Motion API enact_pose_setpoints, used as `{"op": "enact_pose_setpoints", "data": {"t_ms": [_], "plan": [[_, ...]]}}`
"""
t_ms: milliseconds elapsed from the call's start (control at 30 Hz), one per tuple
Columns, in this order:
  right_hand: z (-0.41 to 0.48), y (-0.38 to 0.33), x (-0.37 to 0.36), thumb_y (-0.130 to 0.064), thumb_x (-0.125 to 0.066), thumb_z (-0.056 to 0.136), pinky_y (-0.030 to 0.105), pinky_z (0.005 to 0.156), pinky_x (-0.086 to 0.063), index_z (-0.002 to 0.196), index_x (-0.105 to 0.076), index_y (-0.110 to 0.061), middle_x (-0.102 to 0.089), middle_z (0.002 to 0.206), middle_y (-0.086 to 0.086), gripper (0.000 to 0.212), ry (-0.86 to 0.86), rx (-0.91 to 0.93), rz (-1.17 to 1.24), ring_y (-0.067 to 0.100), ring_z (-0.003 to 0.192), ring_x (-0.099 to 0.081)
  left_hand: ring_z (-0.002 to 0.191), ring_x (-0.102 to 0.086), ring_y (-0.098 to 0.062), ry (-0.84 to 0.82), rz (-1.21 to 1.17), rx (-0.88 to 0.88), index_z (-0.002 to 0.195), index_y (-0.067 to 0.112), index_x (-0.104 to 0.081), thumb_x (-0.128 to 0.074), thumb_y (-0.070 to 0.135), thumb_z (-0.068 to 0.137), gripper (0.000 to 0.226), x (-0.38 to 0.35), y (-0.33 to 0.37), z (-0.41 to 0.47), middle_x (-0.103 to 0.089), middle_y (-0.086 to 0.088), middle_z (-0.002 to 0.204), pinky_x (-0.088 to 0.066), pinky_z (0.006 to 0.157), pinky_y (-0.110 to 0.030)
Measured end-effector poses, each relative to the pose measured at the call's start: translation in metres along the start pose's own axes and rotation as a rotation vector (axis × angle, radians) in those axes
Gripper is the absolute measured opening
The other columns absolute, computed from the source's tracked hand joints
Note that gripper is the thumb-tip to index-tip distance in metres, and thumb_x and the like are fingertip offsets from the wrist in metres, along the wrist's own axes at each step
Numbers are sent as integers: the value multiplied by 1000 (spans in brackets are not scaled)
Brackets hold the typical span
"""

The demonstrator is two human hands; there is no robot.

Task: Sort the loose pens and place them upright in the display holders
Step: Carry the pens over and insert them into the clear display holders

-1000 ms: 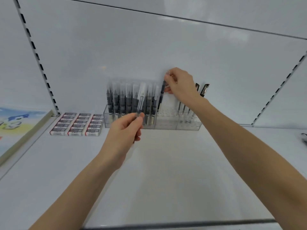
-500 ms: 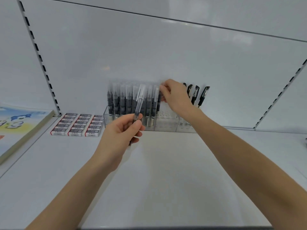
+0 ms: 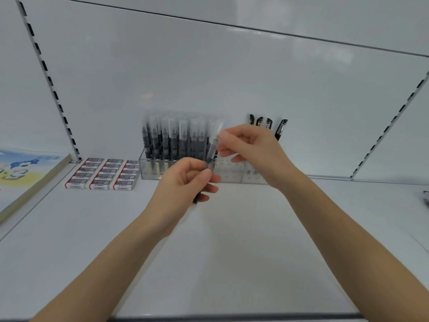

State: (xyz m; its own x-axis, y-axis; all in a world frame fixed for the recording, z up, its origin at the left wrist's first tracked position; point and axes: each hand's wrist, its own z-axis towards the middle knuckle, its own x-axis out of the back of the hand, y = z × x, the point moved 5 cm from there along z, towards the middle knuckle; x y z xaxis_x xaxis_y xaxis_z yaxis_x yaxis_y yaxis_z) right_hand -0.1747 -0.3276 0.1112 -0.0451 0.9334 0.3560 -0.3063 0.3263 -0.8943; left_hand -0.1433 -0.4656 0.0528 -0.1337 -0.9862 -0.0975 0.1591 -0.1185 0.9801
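A clear-capped pen (image 3: 212, 148) stands nearly upright in front of the display holders. My left hand (image 3: 185, 182) grips its lower dark barrel, and my right hand (image 3: 253, 147) pinches its clear cap near the top. Behind them, a clear plastic holder (image 3: 148, 171) on the shelf is packed with several similar black pens (image 3: 171, 140) standing upright. To the right, another clear holder (image 3: 253, 176) carries a few black clip pens (image 3: 281, 129), partly hidden by my right hand.
Rows of boxed erasers (image 3: 102, 174) lie left of the holders. A picture book (image 3: 25, 173) rests at the far left edge. A dark object (image 3: 426, 198) shows at the far right edge. The white shelf (image 3: 232, 252) stretches toward me.
My right hand left the holder and came down to the top of the pen in my left hand. That pen has shifted right, in front of the holders.
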Motion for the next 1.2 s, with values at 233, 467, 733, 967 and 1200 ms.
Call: {"op": "enact_pose_setpoints", "data": {"t_ms": [233,467,733,967,1200], "plan": [[7,4,22,-13,-60,88,20,62,-54,80,-61,-16,-68,75,2,9,158,39,62,3,60,-66,101,-57,-12,52,702,-135,110,17,-57,-58,21,88,22,8,-25,3,-62,5,109,-39,81,-14],[52,6,35,-12,-51,93,20,66,-54,94,-58,-7,-61,75,2,9,318,123,-210,4,57,-62,70,-69,-26,-48,1309,-261,75,6,-68,-42,41,74,44,21,-54,-6,-69,-12,77,-55,61,-32],[71,2,23,-11,-44,96,9,55,-49,88,-50,-8,-62,93,21,11,220,129,-376,31,81,-65,74,-69,-30,-67,1272,-147,77,6,-69,-44,40,74,43,24,-57,-6,-70,-14,81,-55,66,-42],[68,31,3,-12,-44,96,44,79,-54,93,-55,1,-65,95,23,17,135,21,-504,35,84,-66,82,-67,-34,-94,1208,-95,80,2,-68,-40,43,75,50,24,-60,-6,-69,-19,88,-52,77,-42],[61,42,-1,-16,-48,95,44,81,-53,75,-58,4,-67,82,24,30,137,-32,-531,36,83,-67,101,-60,-37,-34,1193,-138,92,-4,-66,-29,52,73,69,25,-58,-6,-64,-23,104,-42,92,-40]]}}
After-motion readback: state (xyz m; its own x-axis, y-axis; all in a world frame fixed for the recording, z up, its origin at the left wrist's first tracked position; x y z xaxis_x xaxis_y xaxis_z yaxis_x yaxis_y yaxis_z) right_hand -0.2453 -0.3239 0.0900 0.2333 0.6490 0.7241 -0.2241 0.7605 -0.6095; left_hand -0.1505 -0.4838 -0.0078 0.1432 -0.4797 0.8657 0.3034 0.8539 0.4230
